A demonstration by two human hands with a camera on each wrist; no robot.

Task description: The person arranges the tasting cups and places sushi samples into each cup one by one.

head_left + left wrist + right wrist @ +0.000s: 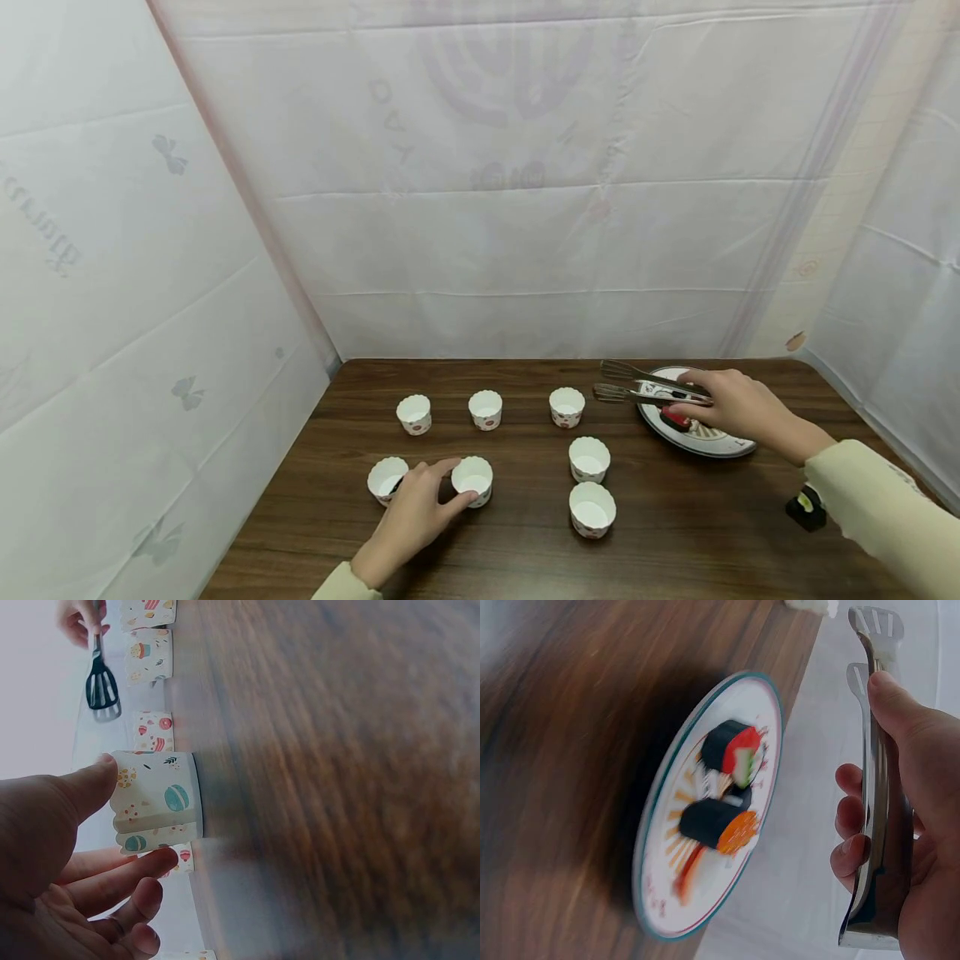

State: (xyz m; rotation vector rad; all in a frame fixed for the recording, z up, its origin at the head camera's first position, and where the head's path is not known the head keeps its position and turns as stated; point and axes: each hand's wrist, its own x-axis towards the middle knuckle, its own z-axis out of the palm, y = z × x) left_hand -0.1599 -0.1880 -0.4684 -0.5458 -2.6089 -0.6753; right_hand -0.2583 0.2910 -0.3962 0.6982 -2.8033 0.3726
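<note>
My left hand [415,510] holds a white paper baking cup [472,482] standing on the table. In the left wrist view its thumb is at the scalloped rim of the printed cup [157,799] and a fingertip at the opposite side. My right hand [738,407] grips metal tongs [879,802] above a patterned plate [701,450], their slotted ends pointing left and apart. Sushi lies on the plate: a roll with a red and green end [730,750], a roll with an orange top [716,825] and a red-and-white piece [690,874].
Another paper cup [387,477] stands just left of my left hand. Behind are three cups in a row, the rightmost cup [566,408] near the tongs. Two cups [592,510] stand close together at centre right. A small black object [806,510] sits by my right sleeve. White sheeting [525,250] surrounds the table.
</note>
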